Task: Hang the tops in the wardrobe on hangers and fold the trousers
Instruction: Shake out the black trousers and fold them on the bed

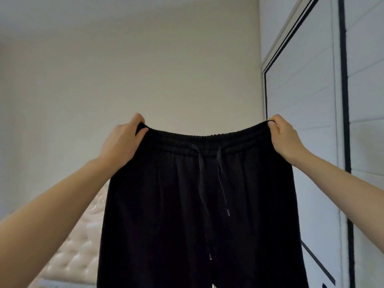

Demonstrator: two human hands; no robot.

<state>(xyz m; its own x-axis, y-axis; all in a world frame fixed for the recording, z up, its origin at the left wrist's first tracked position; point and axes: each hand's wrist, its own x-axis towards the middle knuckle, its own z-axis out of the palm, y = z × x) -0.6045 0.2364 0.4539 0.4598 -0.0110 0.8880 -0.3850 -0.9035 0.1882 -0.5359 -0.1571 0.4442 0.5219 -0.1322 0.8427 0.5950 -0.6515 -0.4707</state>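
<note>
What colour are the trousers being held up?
Black trousers, plain, seen in the head view.

- A bedroom in a home is shown.
- A soft, cream headboard [74, 256] with buttons pressed into it is seen low on the left, the kind found at the top of a bed.
- A tall white wardrobe [307, 125] with dark lines round its doors is seen on the right.
- A plain, pale wall [145, 69] is seen behind.
- Black trousers [182, 204] with a pull-string are held up in the middle.

Tufted cream headboard [70, 258] — lower left, glossy (mattress hidden)
</note>
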